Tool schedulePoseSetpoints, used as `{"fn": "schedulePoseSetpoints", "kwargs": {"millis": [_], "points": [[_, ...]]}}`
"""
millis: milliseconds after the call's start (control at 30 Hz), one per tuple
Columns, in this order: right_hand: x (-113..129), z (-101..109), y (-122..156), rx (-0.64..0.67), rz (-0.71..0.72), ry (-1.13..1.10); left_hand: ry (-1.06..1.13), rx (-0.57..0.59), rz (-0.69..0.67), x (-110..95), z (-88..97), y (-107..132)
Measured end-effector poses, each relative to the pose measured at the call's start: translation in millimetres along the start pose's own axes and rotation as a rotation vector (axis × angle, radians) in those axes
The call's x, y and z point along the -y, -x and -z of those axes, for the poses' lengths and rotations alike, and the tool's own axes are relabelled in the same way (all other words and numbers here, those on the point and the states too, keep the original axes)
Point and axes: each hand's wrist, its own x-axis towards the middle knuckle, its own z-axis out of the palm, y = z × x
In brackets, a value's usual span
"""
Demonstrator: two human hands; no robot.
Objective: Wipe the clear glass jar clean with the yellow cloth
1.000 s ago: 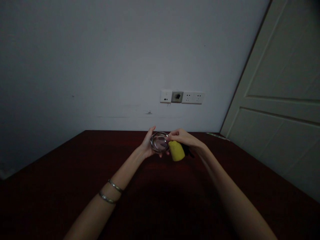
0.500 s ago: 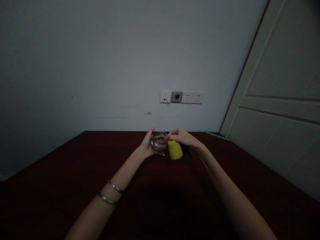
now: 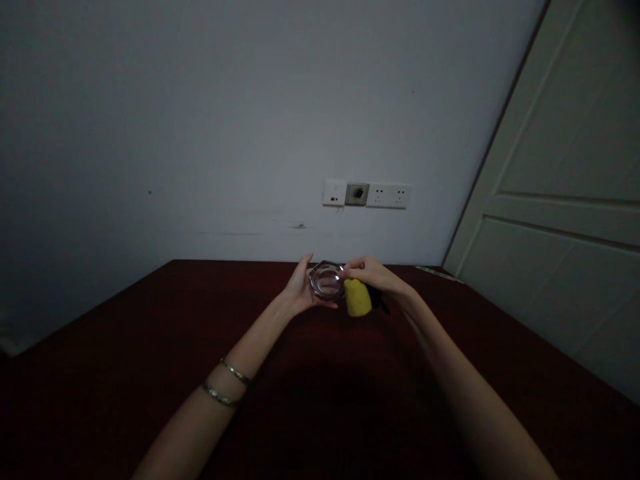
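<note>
My left hand (image 3: 301,288) cups a small clear glass dish (image 3: 327,281) from the left, tilted so its hollow faces me, above a dark red table (image 3: 150,373). My right hand (image 3: 373,275) is closed on a yellow cloth (image 3: 357,298), which hangs down just right of the dish and touches its rim. Something dark shows behind the yellow cloth under my right hand; I cannot make out what it is. Two thin bangles (image 3: 227,383) sit on my left forearm.
A pale wall stands behind the table, with a strip of sockets (image 3: 367,195) above the hands. A cream panelled door (image 3: 565,200) fills the right side. A thin light object (image 3: 440,273) lies at the table's far right edge.
Both hands, the dish and the cloth have shifted slightly to the right. The cloth has drawn up a little, and the dish is tilted a bit differently.
</note>
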Motion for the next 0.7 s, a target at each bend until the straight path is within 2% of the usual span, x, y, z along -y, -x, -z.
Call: {"fn": "schedulePoseSetpoints", "kwargs": {"millis": [133,333,433,700], "points": [[4,0,0,-0.109,-0.029,0.002,-0.022,0.037,-0.082,1,2.4,-3],[10,-1,-3,-0.340,-0.025,0.101,-0.140,-0.110,-0.232,9,-4.2,-7],[14,-6,-5,-0.416,-0.027,0.191,-0.069,-0.132,-0.254,14,-7.9,-9],[27,-38,2,-0.455,0.084,0.493,0.213,-0.318,-0.289,19,-11.2,-13]]}}
